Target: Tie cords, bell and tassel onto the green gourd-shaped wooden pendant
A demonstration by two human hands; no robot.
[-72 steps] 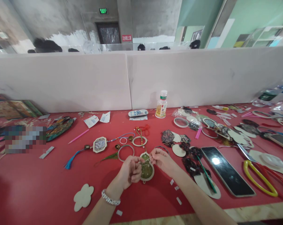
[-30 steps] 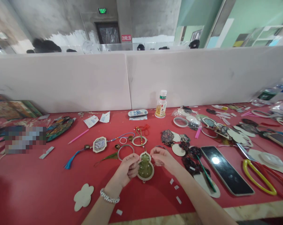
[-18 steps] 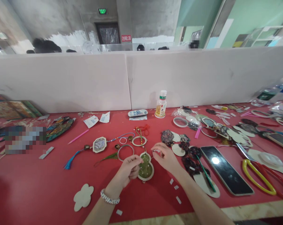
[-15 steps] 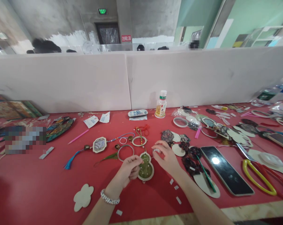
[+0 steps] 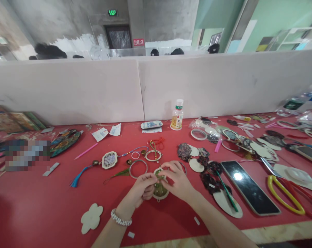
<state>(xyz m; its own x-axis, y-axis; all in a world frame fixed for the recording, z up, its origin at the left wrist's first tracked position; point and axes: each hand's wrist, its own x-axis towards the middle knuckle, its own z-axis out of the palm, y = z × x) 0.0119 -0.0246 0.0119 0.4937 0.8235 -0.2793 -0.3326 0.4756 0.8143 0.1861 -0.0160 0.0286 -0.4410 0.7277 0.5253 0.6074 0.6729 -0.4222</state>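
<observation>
A gourd-shaped pendant [image 5: 160, 191] with a green face and pale rim lies flat on the red table, its upper part covered by my fingers. My left hand [image 5: 142, 187], wearing a beaded bracelet [image 5: 121, 218], pinches over the pendant's left side; whatever is between the fingertips is too small to make out. From the right, my right hand [image 5: 177, 179] curls thumb and fingertips close together over the pendant's upper half, and what they grip is hidden. Just behind my right hand a ring [image 5: 183, 167] partly shows. Another ring [image 5: 138, 168] lies beyond my left hand.
Left lie an octagonal tasselled pendant [image 5: 109, 160] and a flower-shaped piece [image 5: 92, 218]. A small bottle [image 5: 177, 115] stands by the white partition [image 5: 99, 91]. To the right are a phone [image 5: 250, 187], scissors [image 5: 285, 194], a green stick [image 5: 227, 191] and dark patterned scraps [image 5: 184, 151].
My right hand has moved left and slightly down, from beside the pendant to over its upper half. The ring behind it shows more. My left hand stays nearly in place.
</observation>
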